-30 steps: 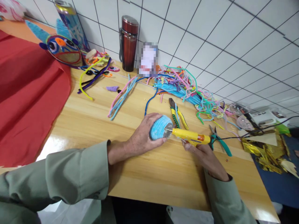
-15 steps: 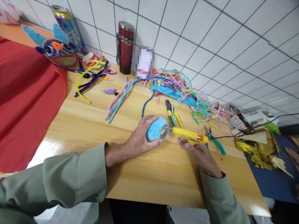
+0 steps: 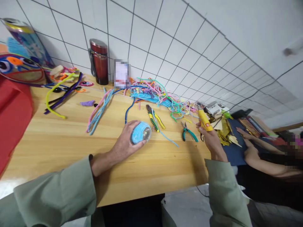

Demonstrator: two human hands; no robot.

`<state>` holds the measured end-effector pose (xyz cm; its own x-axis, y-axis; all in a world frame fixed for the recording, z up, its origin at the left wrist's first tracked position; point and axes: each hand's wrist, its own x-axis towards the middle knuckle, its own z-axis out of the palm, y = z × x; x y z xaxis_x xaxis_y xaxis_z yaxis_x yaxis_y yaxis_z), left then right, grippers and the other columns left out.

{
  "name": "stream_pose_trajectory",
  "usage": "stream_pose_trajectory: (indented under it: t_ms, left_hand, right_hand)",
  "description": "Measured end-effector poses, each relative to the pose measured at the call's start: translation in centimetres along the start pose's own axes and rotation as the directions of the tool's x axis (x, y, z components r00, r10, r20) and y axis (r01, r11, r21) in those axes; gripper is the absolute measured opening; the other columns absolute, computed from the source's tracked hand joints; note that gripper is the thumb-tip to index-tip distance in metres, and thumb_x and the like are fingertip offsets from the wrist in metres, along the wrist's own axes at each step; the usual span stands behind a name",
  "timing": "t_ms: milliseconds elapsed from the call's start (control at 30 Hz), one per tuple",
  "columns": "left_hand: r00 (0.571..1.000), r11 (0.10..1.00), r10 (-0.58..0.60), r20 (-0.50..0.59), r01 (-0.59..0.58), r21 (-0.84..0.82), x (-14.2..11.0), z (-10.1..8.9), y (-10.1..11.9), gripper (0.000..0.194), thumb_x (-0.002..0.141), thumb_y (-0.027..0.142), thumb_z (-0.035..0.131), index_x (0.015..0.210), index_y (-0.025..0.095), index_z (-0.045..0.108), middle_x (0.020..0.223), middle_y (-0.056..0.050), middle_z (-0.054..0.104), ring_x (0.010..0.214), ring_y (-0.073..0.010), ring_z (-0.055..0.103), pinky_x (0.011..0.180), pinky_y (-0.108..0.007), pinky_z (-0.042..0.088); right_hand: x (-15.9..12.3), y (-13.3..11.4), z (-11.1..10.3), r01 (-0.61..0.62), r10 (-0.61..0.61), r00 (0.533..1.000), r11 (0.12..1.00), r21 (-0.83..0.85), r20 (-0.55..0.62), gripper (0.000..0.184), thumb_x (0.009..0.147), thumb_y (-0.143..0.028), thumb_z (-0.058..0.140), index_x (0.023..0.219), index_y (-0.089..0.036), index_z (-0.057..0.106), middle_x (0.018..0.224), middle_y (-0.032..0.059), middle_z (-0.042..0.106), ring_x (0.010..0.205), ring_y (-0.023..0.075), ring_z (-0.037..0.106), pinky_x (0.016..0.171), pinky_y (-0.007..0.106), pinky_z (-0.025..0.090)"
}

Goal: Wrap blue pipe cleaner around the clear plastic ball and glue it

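Note:
My left hand (image 3: pixel 123 143) is wrapped round a ball covered in light blue pipe cleaner (image 3: pixel 141 132), which rests on the wooden table (image 3: pixel 71 138). My right hand (image 3: pixel 211 138) grips a yellow glue gun (image 3: pixel 203 119) and holds it up near the table's right end, nozzle pointing up and away from the ball. A black cord (image 3: pixel 260 90) runs from the gun toward the wall. Yellow-handled pliers (image 3: pixel 154 117) and a loose blue pipe cleaner (image 3: pixel 168 138) lie just right of the ball. Small green-handled pliers (image 3: pixel 188 131) lie between the ball and the gun.
A heap of coloured pipe cleaners (image 3: pixel 156 93) lies along the wall, near a red flask (image 3: pixel 99 61) and a tall can (image 3: pixel 26 41). Red cloth (image 3: pixel 11 116) covers the left end. Another person's hands (image 3: pixel 247 143) rest on a blue sheet with gold foil (image 3: pixel 224 129) at right.
My right hand has pulled the glue gun off the ball and swung it up and to the right. The view has turned right, showing another person. My left hand still holds the ball.

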<state>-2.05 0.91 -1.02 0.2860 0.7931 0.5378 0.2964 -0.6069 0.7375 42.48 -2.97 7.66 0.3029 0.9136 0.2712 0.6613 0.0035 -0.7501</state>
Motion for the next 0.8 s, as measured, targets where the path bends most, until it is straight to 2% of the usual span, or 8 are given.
stream_pose_trajectory:
  t_ms: [67, 133, 267, 333, 500, 600, 800]
  left_hand:
    - [1.000, 1.000, 0.006, 0.006, -0.006, 0.001, 0.0, 0.0, 0.0, 0.069, 0.095, 0.037, 0.077, 0.154, 0.023, 0.044, 0.152, -0.016, 0.056, 0.144, -0.0350, 0.057, 0.123, -0.058, 0.052]
    - [1.000, 1.000, 0.010, 0.015, -0.010, 0.005, 0.0, 0.0, -0.1, 0.069, 0.095, 0.037, 0.077, 0.154, 0.023, 0.043, 0.153, -0.016, 0.055, 0.145, -0.0351, 0.057, 0.123, -0.059, 0.051]
    - [1.000, 1.000, 0.015, 0.026, -0.015, 0.018, 0.0, -0.1, -0.1, 0.070, 0.095, 0.037, 0.077, 0.155, 0.024, 0.042, 0.153, -0.016, 0.055, 0.147, -0.0358, 0.056, 0.125, -0.060, 0.050]
    - [0.999, 1.000, 0.024, 0.026, -0.024, 0.019, 0.1, -0.1, -0.1, 0.071, 0.096, 0.037, 0.076, 0.156, 0.024, 0.041, 0.154, -0.016, 0.054, 0.147, -0.0364, 0.056, 0.125, -0.061, 0.050]
    - [0.999, 0.999, 0.032, 0.031, -0.033, 0.015, 0.2, 0.0, 0.0, 0.069, 0.097, 0.039, 0.075, 0.156, 0.024, 0.041, 0.153, -0.017, 0.055, 0.146, -0.0367, 0.056, 0.124, -0.061, 0.051]
    - [0.999, 0.999, 0.033, 0.025, -0.033, 0.013, 0.2, 0.0, 0.0, 0.069, 0.097, 0.040, 0.075, 0.155, 0.024, 0.042, 0.152, -0.016, 0.056, 0.145, -0.0369, 0.057, 0.124, -0.061, 0.051]
    - [0.999, 0.999, 0.044, 0.009, -0.044, 0.028, 0.1, -0.1, 0.1, 0.070, 0.097, 0.040, 0.075, 0.156, 0.025, 0.041, 0.153, -0.017, 0.056, 0.146, -0.0379, 0.057, 0.122, -0.063, 0.051]
  right_hand:
    - [0.0, 1.2, -1.0, 0.014, -0.006, 0.997, 0.994, -0.111, 0.078, 0.043, 0.090, -0.057, 0.070, 0.115, -0.022, 0.075, 0.114, 0.0095, 0.078, 0.105, 0.0285, 0.071, 0.100, 0.045, 0.058]
    - [0.0, 2.2, -1.0, 0.044, -0.024, 0.992, 0.985, -0.165, 0.120, 0.044, 0.087, -0.052, 0.074, 0.119, -0.022, 0.076, 0.116, 0.0094, 0.080, 0.108, 0.0296, 0.072, 0.103, 0.048, 0.058]
    - [0.4, 4.6, -0.3, 0.108, -0.072, 0.985, 0.966, -0.234, 0.157, 0.053, 0.080, -0.039, 0.077, 0.131, -0.024, 0.076, 0.137, 0.0125, 0.077, 0.130, 0.0338, 0.068, 0.115, 0.051, 0.053]
    - [0.7, 6.1, -0.5, 0.102, -0.064, 0.987, 0.957, -0.270, 0.146, 0.055, 0.078, -0.033, 0.074, 0.132, -0.023, 0.076, 0.139, 0.0136, 0.077, 0.133, 0.0349, 0.068, 0.117, 0.053, 0.053]
    - [0.6, 9.9, -3.4, 0.055, -0.017, 0.995, 0.920, -0.389, 0.100, 0.054, 0.078, -0.030, 0.068, 0.131, -0.021, 0.076, 0.138, 0.0163, 0.077, 0.131, 0.0380, 0.070, 0.117, 0.059, 0.053]
    - [0.3, 11.5, -4.9, 0.052, -0.003, 0.994, 0.895, -0.443, 0.111, 0.051, 0.079, -0.028, 0.066, 0.128, -0.021, 0.078, 0.132, 0.0174, 0.080, 0.124, 0.0373, 0.073, 0.112, 0.057, 0.056]
    - [-0.3, 13.0, -5.6, 0.098, -0.007, 0.983, 0.868, -0.487, 0.184, 0.061, 0.071, -0.014, 0.060, 0.129, -0.019, 0.078, 0.131, 0.0175, 0.081, 0.125, 0.0359, 0.074, 0.118, 0.057, 0.055]
